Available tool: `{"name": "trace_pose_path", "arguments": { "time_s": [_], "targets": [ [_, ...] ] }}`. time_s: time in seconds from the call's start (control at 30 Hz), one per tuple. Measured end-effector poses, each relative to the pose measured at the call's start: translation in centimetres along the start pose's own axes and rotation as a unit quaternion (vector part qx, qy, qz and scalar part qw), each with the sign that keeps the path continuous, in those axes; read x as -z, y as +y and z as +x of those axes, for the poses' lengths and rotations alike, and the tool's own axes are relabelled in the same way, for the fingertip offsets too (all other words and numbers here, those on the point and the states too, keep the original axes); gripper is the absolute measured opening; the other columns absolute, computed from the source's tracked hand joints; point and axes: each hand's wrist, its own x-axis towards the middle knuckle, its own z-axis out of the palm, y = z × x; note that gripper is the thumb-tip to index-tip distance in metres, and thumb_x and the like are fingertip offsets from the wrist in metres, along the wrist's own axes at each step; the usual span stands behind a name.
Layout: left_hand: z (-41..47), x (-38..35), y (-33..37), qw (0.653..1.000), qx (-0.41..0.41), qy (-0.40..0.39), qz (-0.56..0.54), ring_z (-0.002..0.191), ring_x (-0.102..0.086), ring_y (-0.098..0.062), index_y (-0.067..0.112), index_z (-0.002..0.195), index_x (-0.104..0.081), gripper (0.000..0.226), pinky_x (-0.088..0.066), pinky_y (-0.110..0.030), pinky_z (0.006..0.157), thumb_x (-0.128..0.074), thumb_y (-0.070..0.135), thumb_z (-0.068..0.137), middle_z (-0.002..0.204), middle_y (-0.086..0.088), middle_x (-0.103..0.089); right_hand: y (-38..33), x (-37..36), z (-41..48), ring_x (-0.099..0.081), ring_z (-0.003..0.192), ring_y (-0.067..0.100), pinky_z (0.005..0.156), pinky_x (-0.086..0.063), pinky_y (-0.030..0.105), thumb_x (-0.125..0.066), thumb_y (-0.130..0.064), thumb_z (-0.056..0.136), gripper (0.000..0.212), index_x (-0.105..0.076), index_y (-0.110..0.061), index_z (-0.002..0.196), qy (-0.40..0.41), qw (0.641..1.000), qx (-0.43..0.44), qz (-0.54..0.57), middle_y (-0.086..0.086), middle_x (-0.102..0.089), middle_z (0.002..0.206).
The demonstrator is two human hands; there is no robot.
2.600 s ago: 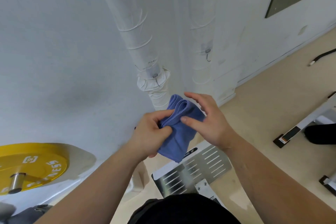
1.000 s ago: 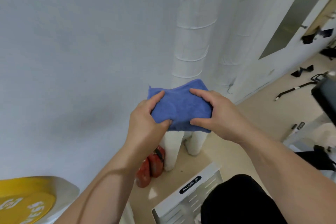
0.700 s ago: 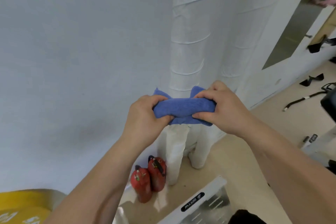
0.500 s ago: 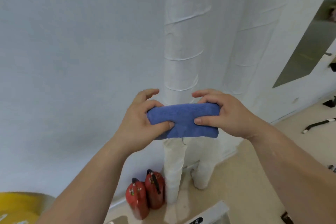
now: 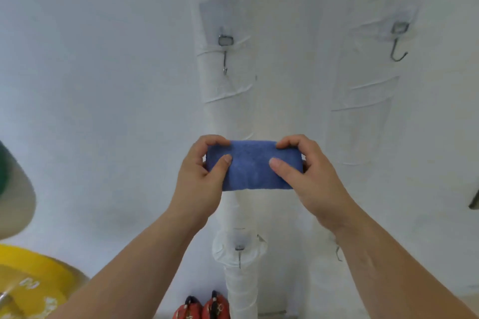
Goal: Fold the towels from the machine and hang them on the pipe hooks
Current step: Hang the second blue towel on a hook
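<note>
The left hand (image 5: 201, 176) gripped the left end of a blue towel (image 5: 252, 166), thumb flat across the near face and fingers curled over the top edge; the right hand (image 5: 308, 173) held the right end the same way, thumb lying on the front and fingers wrapped over the upper corner; between them the towel was stretched into a compact horizontal band, folded several layers thick, with no loose flap showing. It was held in the air at about chest height, in front of the left wrapped pipe (image 5: 228, 111) and touching nothing but the hands.

Above it, on that pipe, a metal hook (image 5: 225, 55) hung bare; a second hook (image 5: 398, 43) on the right wrapped pipe (image 5: 363, 111) was bare as well; lower down, a smaller hook (image 5: 239, 254) sat at the pipe collar, also empty, and a fourth hook may have sat low on the right pipe, too small to tell. Two red extinguishers (image 5: 204, 308) stood at the foot of the pipe, and a yellow weight plate (image 5: 28, 285) lay at the lower left.

Judged from this, the folding of this towel looked finished or nearly so; the hanging had not yet begun, since no towel was on any visible hook; the machine was out of view, so how many towels remained could not be told.
</note>
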Motion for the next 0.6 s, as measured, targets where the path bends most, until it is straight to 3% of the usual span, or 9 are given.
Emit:
{"name": "trace_pose_path", "arguments": {
  "time_s": [0.13,0.2,0.3,0.47,0.6],
  "targets": [
    [2.0,1.6,3.0,0.998,-0.063,0.012,0.010,0.110,-0.061,0.001,0.025,0.085,-0.070,0.033,-0.048,-0.013,0.086,-0.056,-0.002,0.096,0.120,0.012,-0.063,-3.0,0.2,2.3,-0.062,0.108,0.011,0.089,-0.050,0.031,-0.076,-0.019,0.085,0.019,-0.066,-0.032,0.095,-0.028,0.998,0.060,0.006,-0.008,-0.063,0.116],
    [3.0,2.7,4.8,0.996,-0.090,-0.003,0.003,0.115,-0.058,0.003,0.026,0.087,-0.072,0.029,-0.046,-0.012,0.087,-0.058,0.003,0.096,0.125,0.013,-0.060,-5.4,0.1,4.0,-0.065,0.101,0.011,0.083,-0.050,0.025,-0.073,-0.008,0.088,0.021,-0.069,-0.029,0.086,-0.025,0.995,0.089,0.029,-0.009,-0.068,0.103],
    [5.3,4.4,8.0,0.991,-0.127,-0.029,-0.015,0.123,-0.055,0.001,0.033,0.098,-0.071,0.022,-0.049,-0.023,0.096,-0.072,0.020,0.081,0.131,0.018,-0.056,-9.5,-0.1,6.6,-0.066,0.095,0.010,0.079,-0.050,0.020,-0.070,-0.003,0.089,0.023,-0.069,-0.025,0.084,-0.007,0.988,0.138,0.063,-0.009,-0.071,0.097],
    [10.7,7.0,14.4,0.976,-0.217,-0.028,0.011,0.121,-0.056,0.000,0.037,0.100,-0.069,0.038,-0.053,-0.033,0.098,-0.079,0.016,0.071,0.131,0.017,-0.054,-16.1,-0.1,11.3,-0.070,0.101,0.018,0.082,-0.058,0.031,-0.076,-0.006,0.085,0.019,-0.072,-0.024,0.090,0.016,0.977,0.193,0.083,-0.001,-0.071,0.110],
    [15.6,8.6,19.2,0.967,-0.253,-0.021,0.022,0.121,-0.058,-0.005,0.038,0.100,-0.070,0.044,-0.055,-0.034,0.097,-0.081,0.002,0.077,0.131,0.017,-0.055,-22.0,0.6,15.0,-0.072,0.093,0.019,0.076,-0.060,0.032,-0.086,-0.010,0.074,0.027,-0.072,-0.026,0.091,0.022,0.970,0.238,0.054,-0.004,-0.073,0.104]
  ]
}}
